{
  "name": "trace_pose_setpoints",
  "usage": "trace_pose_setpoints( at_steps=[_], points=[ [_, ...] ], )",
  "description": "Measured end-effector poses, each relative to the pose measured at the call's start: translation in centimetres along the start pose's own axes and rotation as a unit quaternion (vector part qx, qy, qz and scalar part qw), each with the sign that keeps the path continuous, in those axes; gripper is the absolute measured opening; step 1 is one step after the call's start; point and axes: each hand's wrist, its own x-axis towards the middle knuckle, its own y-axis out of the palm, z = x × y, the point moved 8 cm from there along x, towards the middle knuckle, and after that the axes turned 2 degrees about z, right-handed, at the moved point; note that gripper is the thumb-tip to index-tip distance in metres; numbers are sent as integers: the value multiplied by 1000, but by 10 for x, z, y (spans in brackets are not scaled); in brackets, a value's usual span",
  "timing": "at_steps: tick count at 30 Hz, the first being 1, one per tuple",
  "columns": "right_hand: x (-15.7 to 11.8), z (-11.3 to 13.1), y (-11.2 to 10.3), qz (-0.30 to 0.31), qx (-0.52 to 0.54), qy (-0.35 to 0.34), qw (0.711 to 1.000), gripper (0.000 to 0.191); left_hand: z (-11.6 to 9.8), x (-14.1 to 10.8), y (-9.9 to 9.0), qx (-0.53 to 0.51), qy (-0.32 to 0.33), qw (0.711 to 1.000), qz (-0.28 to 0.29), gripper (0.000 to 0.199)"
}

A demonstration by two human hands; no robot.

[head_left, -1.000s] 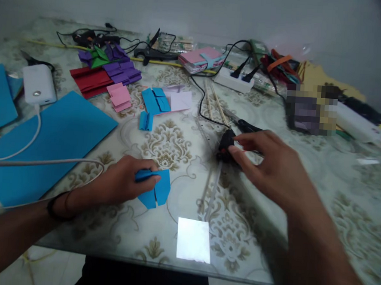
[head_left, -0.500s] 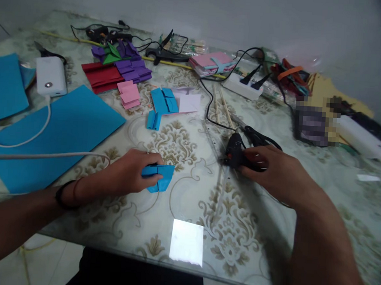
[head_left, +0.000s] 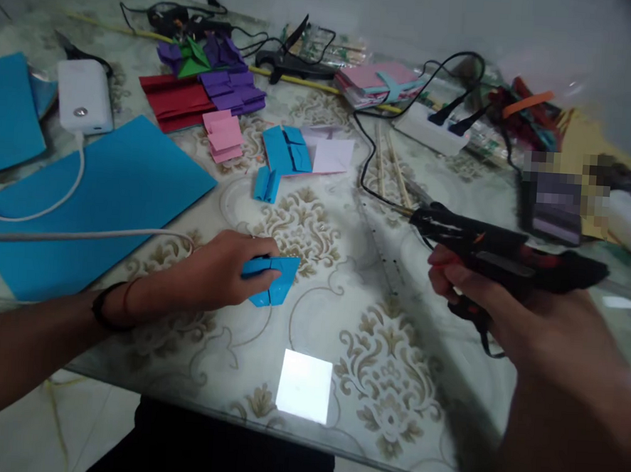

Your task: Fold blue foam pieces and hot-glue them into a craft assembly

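Note:
My left hand (head_left: 233,268) pinches a small folded blue paper piece (head_left: 283,282) between thumb and fingers, low over the patterned table (head_left: 311,314). On the right, my right hand (head_left: 504,304) is wrapped round the grip of a black glue gun (head_left: 486,250), raised with its nozzle pointing left. Beyond my left hand lie a small blue folded piece (head_left: 266,184) and a larger blue one (head_left: 287,149) beside white paper (head_left: 334,156). A folded pink piece (head_left: 223,136) is left of them.
Large blue sheets (head_left: 98,201) and a white power bank (head_left: 83,97) with a cable lie left. Red (head_left: 177,103) and purple folded papers (head_left: 233,91) are at the back. A white power strip (head_left: 432,129), wooden sticks (head_left: 392,166) and pliers (head_left: 291,63) also lie there.
My right hand has lifted the glue gun off the table and turned it so its nozzle points left. My left hand still pinches the blue piece. The view has shifted slightly.

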Motion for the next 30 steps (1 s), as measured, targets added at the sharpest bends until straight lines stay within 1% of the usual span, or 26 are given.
trace_pose_setpoints(
  at_steps=[2, 4, 5, 6, 7, 8, 9, 10, 12, 15, 19, 23, 26, 30],
  points=[
    [-10, 2, 16, 92, 60, -9, 994, 36, 0, 0, 0, 0, -2, 1000, -1, 18],
    [-21, 4, 31, 182, 100, -18, 978, 36, 1, 1, 1, 1, -8, 1000, 2, 19],
    [-25, 7, 37, 214, 108, -27, 971, 38, 1, 1, 1, -2, -10, 1000, 3, 19],
    [-28, 10, 42, 234, 106, -39, 966, 39, 1, 2, 1, -5, -10, 1000, 5, 19],
    [-30, 16, 47, 245, 97, -57, 963, 36, 1, 2, 2, -8, -9, 1000, 6, 18],
    [-30, 24, 51, 237, 87, -84, 964, 29, 0, 2, 2, -9, -7, 1000, 6, 18],
    [-30, 34, 58, 246, 79, -112, 959, 17, 0, 2, 2, -9, -5, 1000, 6, 18],
    [-30, 43, 65, 245, 78, -135, 957, 14, 0, 2, 1, -7, -2, 1000, 3, 18],
    [-30, 63, 76, 237, 97, -192, 947, 21, 0, 2, 2, -3, 3, 1000, 0, 19],
    [-33, 76, 89, 225, 114, -234, 939, 20, 0, 1, 3, -7, 12, 1000, 2, 16],
    [-39, 78, 96, 225, 124, -268, 929, 16, 0, 1, 4, -2, 23, 1000, 3, 16],
    [-39, 76, 98, 233, 120, -271, 926, 12, -2, 1, 3, 5, 39, 999, -12, 14],
    [-39, 76, 99, 234, 122, -274, 925, 13, -4, 1, 2, 11, 45, 999, -17, 12],
    [-39, 75, 99, 216, 123, -275, 929, 19, -7, 1, 0, 10, 49, 999, -20, 12]
  ],
)
